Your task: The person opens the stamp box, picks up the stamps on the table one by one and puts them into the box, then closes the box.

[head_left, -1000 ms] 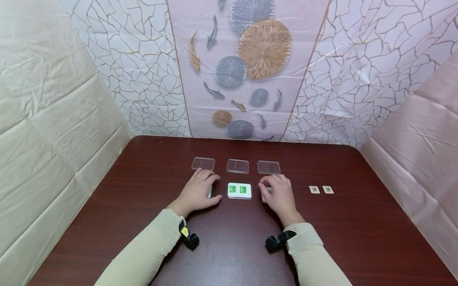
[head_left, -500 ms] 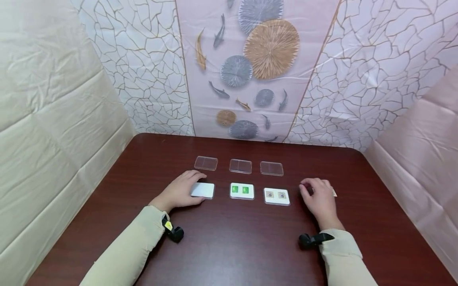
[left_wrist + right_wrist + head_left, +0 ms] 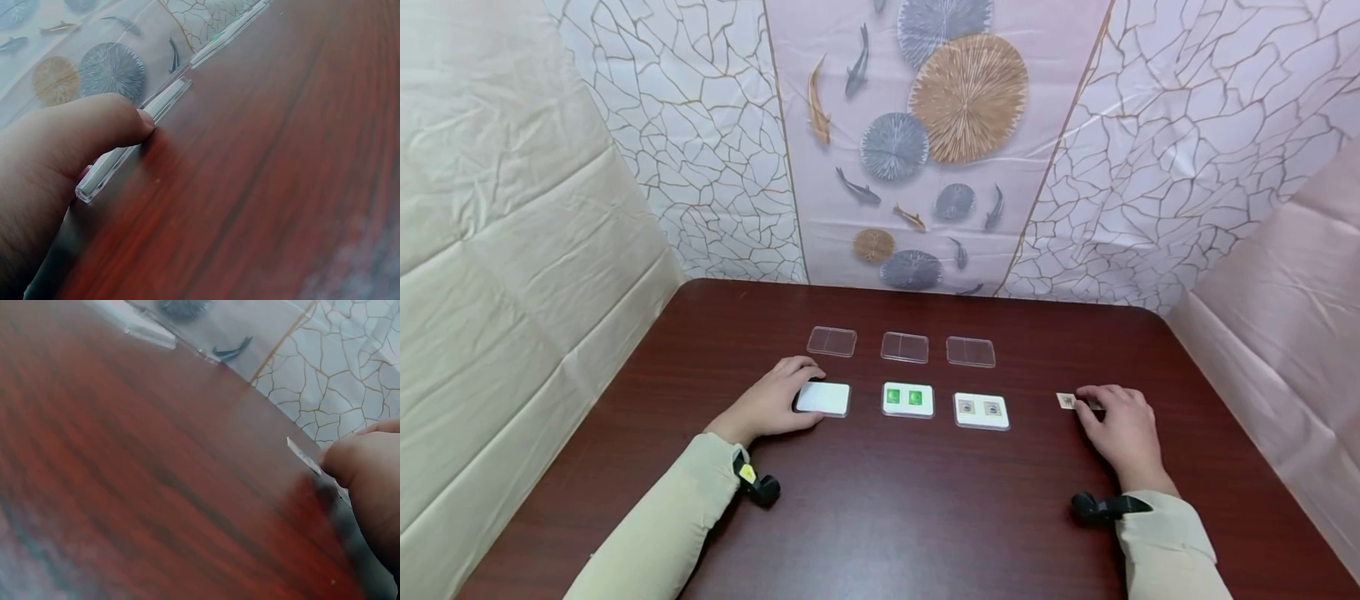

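Observation:
My left hand (image 3: 777, 402) holds a flat clear case with a blank white face (image 3: 823, 399) from its left side, thumb on the near edge and fingers at the far edge. In the left wrist view the thumb presses against the side of this case (image 3: 167, 99). Far to the right, my right hand (image 3: 1122, 429) has its curled thumb and fingers at a small square card (image 3: 1095, 403), which they partly cover. Another small square card with a dark print (image 3: 1065, 401) lies just left of the fingertips. In the right wrist view this card (image 3: 302, 454) appears beside the thumb.
A case with two green squares (image 3: 907, 400) and one with two round-patterned squares (image 3: 981, 412) lie between the hands. Behind them are three clear lids (image 3: 832, 342) in a row. Patterned cloth (image 3: 970, 250) hangs at the table's back edge.
My right hand has moved right, from the round-patterned case to the small cards, uncovering that case. My left hand has shifted left, showing more of the blank case in its grip.

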`<control>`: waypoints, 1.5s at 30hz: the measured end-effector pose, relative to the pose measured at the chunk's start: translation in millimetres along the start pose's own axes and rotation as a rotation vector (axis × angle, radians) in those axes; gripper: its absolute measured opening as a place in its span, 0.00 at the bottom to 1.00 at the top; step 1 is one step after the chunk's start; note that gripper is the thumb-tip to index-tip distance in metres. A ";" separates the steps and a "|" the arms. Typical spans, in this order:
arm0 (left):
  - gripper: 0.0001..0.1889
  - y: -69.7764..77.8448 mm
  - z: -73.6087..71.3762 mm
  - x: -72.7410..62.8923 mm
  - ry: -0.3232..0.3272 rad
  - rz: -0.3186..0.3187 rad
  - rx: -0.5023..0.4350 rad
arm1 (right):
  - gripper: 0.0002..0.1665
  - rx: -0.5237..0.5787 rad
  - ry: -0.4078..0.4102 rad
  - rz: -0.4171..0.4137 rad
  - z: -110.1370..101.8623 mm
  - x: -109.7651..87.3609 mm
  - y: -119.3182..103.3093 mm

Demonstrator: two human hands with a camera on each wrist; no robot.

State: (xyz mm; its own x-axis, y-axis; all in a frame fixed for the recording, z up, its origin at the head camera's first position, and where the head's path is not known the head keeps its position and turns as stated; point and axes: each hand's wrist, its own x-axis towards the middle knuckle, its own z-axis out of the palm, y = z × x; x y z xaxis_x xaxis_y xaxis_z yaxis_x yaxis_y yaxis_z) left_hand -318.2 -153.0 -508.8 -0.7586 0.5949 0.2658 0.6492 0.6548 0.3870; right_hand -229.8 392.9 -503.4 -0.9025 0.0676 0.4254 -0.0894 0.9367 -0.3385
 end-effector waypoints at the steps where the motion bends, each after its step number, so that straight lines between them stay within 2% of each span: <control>1: 0.33 -0.1 -0.3 0.2 0.000 0.002 0.001 | 0.16 -0.007 -0.006 -0.002 -0.1 0.5 0.5; 11: 0.30 0.4 -1.7 4.1 0.001 0.012 0.003 | 0.23 -0.111 -0.072 -0.013 -2.2 2.7 -5.6; 22: 0.30 2.7 -6.6 3.7 0.003 0.024 -0.006 | 0.19 -0.106 -0.063 0.013 0.1 9.9 -12.6; 31: 0.30 0.6 -3.4 2.3 0.003 0.014 -0.016 | 0.18 -0.128 -0.055 0.019 2.1 13.2 -15.9; 39: 0.30 0.5 -1.3 2.7 -0.010 -0.001 -0.008 | 0.13 -0.108 -0.060 0.007 6.0 12.0 -14.9; 45: 0.29 2.1 -1.8 1.9 -0.005 0.007 -0.017 | 0.12 -0.010 -0.041 0.039 7.6 10.3 -17.0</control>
State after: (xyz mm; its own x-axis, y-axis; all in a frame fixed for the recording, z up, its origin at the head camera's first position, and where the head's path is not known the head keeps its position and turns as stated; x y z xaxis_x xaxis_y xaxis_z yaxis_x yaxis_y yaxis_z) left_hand -318.4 -151.3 -505.8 -0.7535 0.6018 0.2645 0.6536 0.6425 0.4000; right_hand -240.8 375.1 -499.6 -0.9217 0.0907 0.3772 -0.0495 0.9368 -0.3462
